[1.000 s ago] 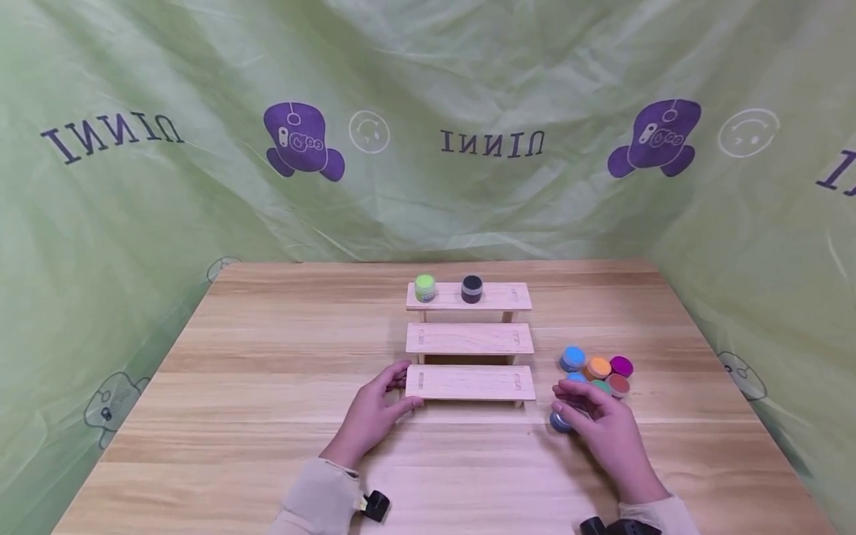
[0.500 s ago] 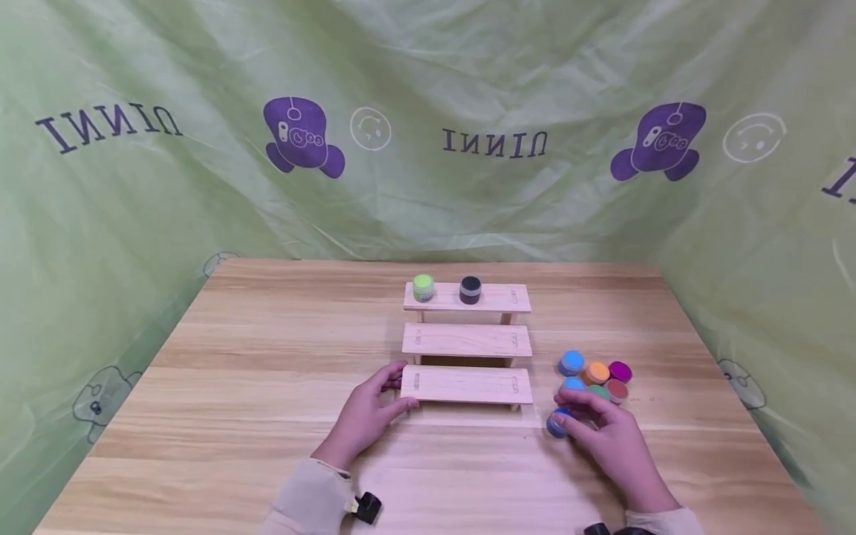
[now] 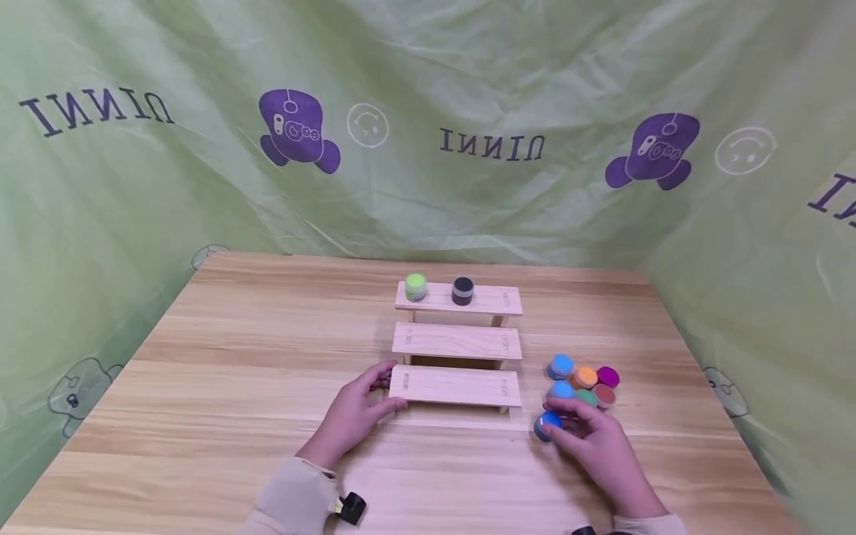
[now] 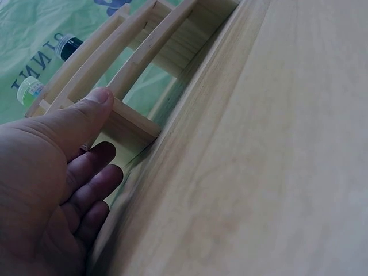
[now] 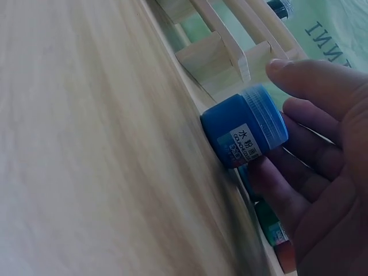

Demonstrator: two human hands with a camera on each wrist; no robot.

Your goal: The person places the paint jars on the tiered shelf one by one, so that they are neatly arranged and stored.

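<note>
My left hand point(image 3: 351, 416) grips the left end of the lowest tier of a three-tier wooden stand point(image 3: 456, 386), thumb at the front edge and index finger behind. In the left wrist view the other fingers curl below the plank. A blue gouache paint jar point(image 5: 244, 127) with a clear-sided lid stands upright on the table. Around it, loosely bent, is my right hand point(image 3: 595, 446); in the right wrist view a gap shows between thumb and lid. Light green point(image 3: 415, 287) and black point(image 3: 463, 290) paint jars stand on the top tier.
Behind the right hand, several paint jars cluster on the wooden table point(image 3: 234, 386): two light blue, an orange one point(image 3: 585, 377), a purple one point(image 3: 608, 377), a green one point(image 3: 586, 397) and a red-brown one point(image 3: 605, 396). Green printed cloth point(image 3: 414, 200) surrounds the table.
My right hand has come down closer around the blue paint jar, which keeps its place among the jars. My left hand stays at the stand. The head view has shifted slightly.
</note>
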